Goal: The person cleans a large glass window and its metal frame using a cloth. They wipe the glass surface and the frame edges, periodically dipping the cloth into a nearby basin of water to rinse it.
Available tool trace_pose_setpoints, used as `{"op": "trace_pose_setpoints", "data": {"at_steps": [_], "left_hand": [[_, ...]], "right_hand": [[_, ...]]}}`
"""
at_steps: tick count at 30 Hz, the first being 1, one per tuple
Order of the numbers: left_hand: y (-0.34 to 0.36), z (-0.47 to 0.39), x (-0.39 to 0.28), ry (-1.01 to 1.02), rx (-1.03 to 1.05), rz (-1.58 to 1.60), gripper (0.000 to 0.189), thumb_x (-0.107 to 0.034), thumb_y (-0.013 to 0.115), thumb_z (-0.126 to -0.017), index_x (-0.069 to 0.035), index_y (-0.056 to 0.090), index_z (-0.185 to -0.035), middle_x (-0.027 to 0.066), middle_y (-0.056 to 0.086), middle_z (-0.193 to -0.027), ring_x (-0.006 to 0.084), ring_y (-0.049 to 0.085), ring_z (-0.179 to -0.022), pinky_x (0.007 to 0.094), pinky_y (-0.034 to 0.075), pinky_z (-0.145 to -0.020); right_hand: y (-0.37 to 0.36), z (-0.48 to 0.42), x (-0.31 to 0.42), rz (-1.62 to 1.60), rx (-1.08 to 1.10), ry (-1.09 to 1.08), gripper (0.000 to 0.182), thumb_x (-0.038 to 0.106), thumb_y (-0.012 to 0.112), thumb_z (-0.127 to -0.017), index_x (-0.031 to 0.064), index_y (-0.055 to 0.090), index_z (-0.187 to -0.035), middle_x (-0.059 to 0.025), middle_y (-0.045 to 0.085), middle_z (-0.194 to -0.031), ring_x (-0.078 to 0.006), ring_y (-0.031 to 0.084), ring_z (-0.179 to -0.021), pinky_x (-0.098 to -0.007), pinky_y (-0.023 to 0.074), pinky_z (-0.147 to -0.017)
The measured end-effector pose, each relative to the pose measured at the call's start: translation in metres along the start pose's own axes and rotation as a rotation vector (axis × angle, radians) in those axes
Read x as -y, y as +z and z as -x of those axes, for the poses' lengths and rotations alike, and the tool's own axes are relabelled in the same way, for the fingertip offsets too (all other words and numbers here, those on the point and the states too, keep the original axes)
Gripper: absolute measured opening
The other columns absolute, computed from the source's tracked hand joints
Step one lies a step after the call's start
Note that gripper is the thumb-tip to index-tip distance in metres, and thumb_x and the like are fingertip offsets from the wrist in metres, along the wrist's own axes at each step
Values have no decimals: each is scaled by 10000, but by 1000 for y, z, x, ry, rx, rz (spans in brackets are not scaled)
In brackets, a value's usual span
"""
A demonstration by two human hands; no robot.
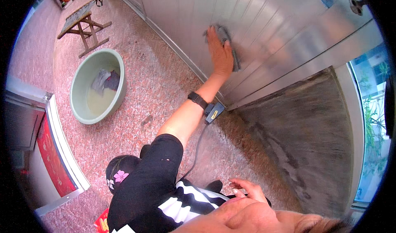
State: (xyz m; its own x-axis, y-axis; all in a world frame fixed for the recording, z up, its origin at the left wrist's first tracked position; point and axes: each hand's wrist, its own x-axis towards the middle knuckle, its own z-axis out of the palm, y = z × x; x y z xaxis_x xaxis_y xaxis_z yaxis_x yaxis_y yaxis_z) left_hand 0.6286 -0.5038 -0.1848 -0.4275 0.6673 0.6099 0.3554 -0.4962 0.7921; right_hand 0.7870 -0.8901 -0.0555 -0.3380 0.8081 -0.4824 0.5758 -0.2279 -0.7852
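Observation:
My left hand (221,55) presses a grey cloth (236,63) flat against a ribbed metal door panel (247,13), fingers spread over it and thumb to the right. On my left wrist a black strap (198,99) carries a small dark box (215,113), from which a cable (198,149) runs down towards my body. My right hand (250,188) is near my chin, low in the picture. Its fingers are loosely bent and apart, with nothing seen in them; part of it is hidden behind my face.
A pale green basin (75,93) with cloudy water and soaked cloths (100,80) stands on the speckled red floor (148,87). Behind it is a wooden folding stool (77,19). A grey concrete slope (303,134) lies at right. A white frame (63,152) edges the left side.

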Motion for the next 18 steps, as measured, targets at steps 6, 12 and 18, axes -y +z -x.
{"op": "trace_pose_setpoints", "data": {"at_steps": [6, 12, 18], "left_hand": [[-17, 97, 100, -643, 226, -127, 627, -276, 386, -999, 97, 170, -1453, 291, 190, -1518, 438, 182, -1409, 458, 165, -1164], [-15, 140, 111, -1218, 413, 71, 641, -216, 411, -983, 84, 113, -1465, 263, 219, -1517, 407, 284, -1377, 463, 250, -1129], [-1, 127, 23, -756, 230, 226, 664, -194, 430, -967, 54, 90, -1481, 257, 112, -1550, 375, 138, -1441, 406, 139, -1172]], "right_hand": [[2, 1, 11, 28, -23, 70, 352, 164, 606, -882, 34, 596, -1208, -186, 659, -1073, -315, 659, -959, -378, 507, -848], [2, -2, 17, 36, -21, 91, 352, 161, 615, -878, 22, 593, -1202, -187, 659, -1049, -301, 662, -940, -377, 509, -835], [0, -9, 24, 51, -20, 101, 343, 144, 618, -875, 18, 591, -1193, -185, 659, -1021, -309, 661, -910, -376, 512, -816]]}}
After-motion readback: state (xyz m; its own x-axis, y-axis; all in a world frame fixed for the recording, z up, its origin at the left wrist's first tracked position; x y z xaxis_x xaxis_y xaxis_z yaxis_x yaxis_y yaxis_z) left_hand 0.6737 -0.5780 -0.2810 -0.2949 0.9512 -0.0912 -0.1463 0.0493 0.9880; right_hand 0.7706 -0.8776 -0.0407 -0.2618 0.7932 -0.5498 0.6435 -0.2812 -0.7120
